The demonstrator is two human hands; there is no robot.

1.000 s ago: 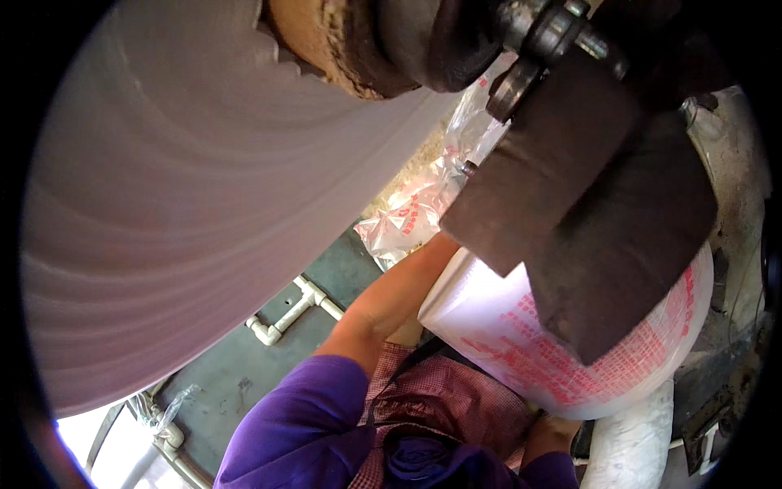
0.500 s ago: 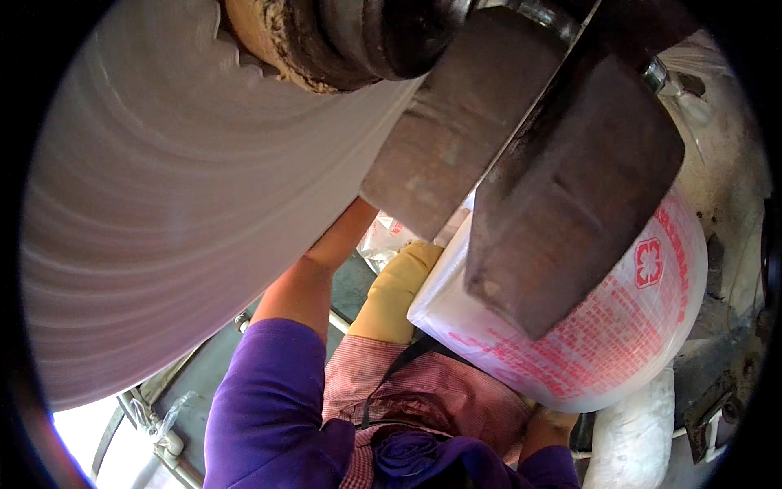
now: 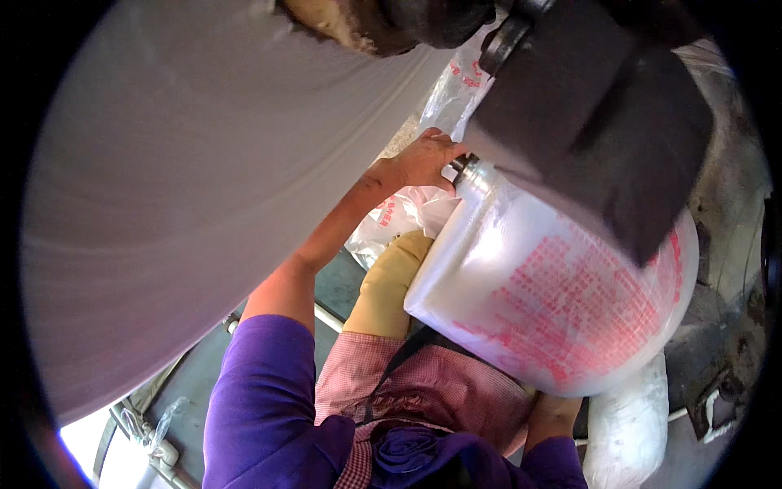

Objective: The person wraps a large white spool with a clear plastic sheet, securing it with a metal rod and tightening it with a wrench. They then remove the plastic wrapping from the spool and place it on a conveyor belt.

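Observation:
A thick roll of clear plastic film with red print [image 3: 570,310] lies across in front of me. My left hand [image 3: 428,160] reaches to its left end, the fingers bent and closed around a short dark shaft end [image 3: 461,167] that sticks out of the core. My right forearm [image 3: 558,411] runs under the roll's lower edge, and the right hand is hidden behind it. Above the roll hangs a dark brown, plate-like machine part [image 3: 603,122], blurred. Loose printed film [image 3: 395,216] gathers below my left wrist.
A very large pale roll [image 3: 179,212] fills the left side, close to my left arm. A dark, round shaft part [image 3: 440,20] sits above it. A white wrapped cylinder [image 3: 627,428] stands below the film roll. Pipes [image 3: 163,456] run at lower left.
The dark plates have shifted upward and right in view, uncovering more of the film roll. My left hand, hidden behind them before, now shows at the shaft end.

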